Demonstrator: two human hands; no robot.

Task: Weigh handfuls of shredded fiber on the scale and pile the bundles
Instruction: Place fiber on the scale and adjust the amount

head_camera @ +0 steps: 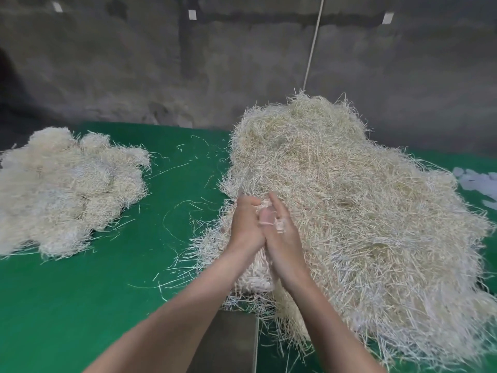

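Observation:
My left hand [245, 224] and my right hand [285, 235] are pressed palm to palm with the fingers mostly straight. A bundle of pale shredded fiber [258, 273] is squeezed between them and sticks out below the wrists. A few strands lie across my right thumb. Both hands are at the left foot of the big loose fiber heap [349, 200]. Just below the bundle, the scale's steel plate [228, 343] shows at the bottom centre, partly covered by fiber. A pile of bundles [61, 189] lies on the left.
Everything sits on a green table surface [80, 292] with stray strands scattered in the middle. Small white pieces [478, 181] lie at the far right edge. A grey concrete wall [134, 63] stands behind, and a cord [313, 41] hangs down it.

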